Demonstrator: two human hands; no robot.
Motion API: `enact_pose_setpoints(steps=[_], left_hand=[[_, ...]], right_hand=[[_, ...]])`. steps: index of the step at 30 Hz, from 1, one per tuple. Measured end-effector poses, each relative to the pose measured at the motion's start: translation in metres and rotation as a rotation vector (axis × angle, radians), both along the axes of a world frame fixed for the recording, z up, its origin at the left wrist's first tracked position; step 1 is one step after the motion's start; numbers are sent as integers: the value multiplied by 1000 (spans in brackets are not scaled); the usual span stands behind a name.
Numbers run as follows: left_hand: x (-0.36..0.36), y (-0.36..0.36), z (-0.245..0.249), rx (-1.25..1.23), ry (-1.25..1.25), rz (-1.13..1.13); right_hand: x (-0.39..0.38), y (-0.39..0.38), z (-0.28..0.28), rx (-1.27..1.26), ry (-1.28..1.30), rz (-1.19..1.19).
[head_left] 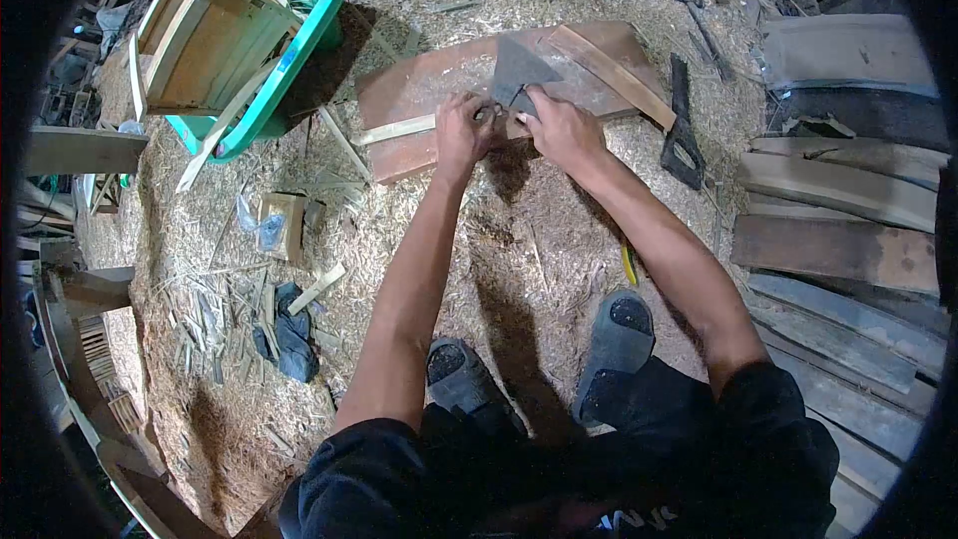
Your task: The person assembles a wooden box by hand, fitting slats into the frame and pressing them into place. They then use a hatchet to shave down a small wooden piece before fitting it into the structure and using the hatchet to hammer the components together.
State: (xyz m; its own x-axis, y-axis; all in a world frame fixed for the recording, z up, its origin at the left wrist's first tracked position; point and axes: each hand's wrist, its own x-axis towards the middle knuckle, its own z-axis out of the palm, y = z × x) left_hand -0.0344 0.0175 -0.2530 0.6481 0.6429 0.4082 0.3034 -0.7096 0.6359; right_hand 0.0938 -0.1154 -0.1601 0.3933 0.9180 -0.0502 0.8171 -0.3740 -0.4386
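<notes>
My left hand (464,130) is closed around a thin pale wood strip (397,129) that lies across a curved reddish-brown plank (439,75) on the sawdust floor. Right beside it, my right hand (561,128) pinches a small dark pointed tool at the strip's end, just below a grey triangular template (519,67) resting on the plank. A lighter curved slat (609,70) lies on the plank's right part. Both hands almost touch each other. My sandalled feet (617,329) stand below.
A teal plastic tub (309,35) holding a wooden frame stands at upper left. A dark hatchet-like tool (683,135) lies to the right of the plank. Stacked curved planks (838,190) fill the right side. Wood scraps, a small box (284,223) and a dark cloth (294,339) litter the left.
</notes>
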Motion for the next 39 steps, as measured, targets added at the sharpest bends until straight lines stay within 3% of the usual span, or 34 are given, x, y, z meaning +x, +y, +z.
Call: enact_pose_setpoints(steps=[3,9,12,24,27,39], left_hand=[[2,1,-1,35,22,18],[3,1,-3,-71,-31,15],[3,0,-2,-2,-19,31],[4,1,-6,-17,-53,36],[1,2,-6,3,-60,-12],[2,5,-10,-56,22,8]], right_hand=[[1,1,4,-80,-20,40],[1,4,-2,-29,-4,-9],[6,5,-10,47,-63,65],[0,5,-1,-24,14,-17],[-1,4,-10,114,21,-32],[-2,5,-13,-19,-31,38]])
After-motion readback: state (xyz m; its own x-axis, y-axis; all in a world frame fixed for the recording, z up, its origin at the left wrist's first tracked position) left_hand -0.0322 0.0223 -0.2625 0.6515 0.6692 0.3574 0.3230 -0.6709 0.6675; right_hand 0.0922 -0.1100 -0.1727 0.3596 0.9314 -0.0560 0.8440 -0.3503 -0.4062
